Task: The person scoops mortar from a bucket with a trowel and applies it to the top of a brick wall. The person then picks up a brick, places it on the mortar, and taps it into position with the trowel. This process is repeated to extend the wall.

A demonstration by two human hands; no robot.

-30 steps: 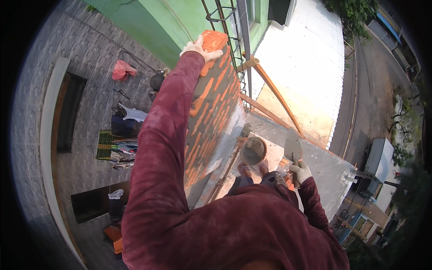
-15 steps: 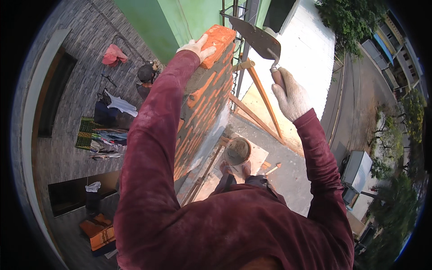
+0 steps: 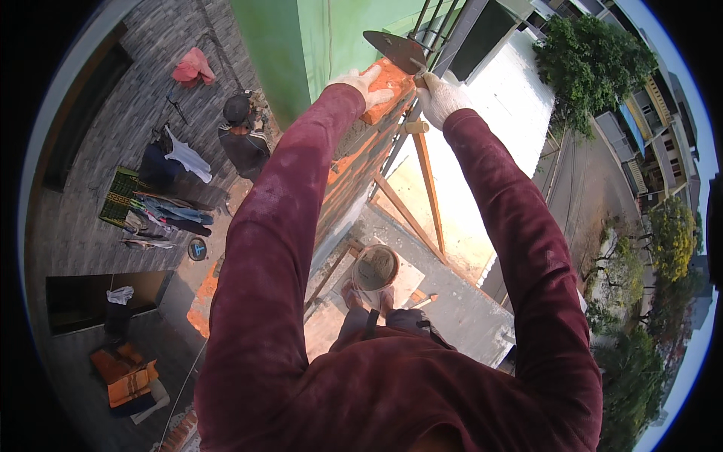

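My left hand (image 3: 364, 89) in a pale knit glove grips an orange brick (image 3: 388, 69) at the top of a narrow brick wall (image 3: 349, 167) with grey mortar joints. My right hand (image 3: 440, 98), also gloved, holds a trowel (image 3: 392, 47) by its handle. The metal blade is raised over the far end of the brick, close beside my left hand; whether it touches the brick I cannot tell. Below, between my feet, a round bucket (image 3: 374, 267) of grey mortar stands on a pale board.
Steel rebar (image 3: 428, 36) rises at the wall's far end beside a green wall (image 3: 271, 38). A wooden brace (image 3: 427, 188) leans at the right over a white roof (image 3: 497, 90). Far below are a street and trees. At lower left, a co-worker (image 3: 245, 143) is near hanging clothes (image 3: 184, 158).
My right hand has risen with the trowel from low beside the bucket to the top of the wall, beside my left hand, which stays on the brick. The view has shifted slightly.
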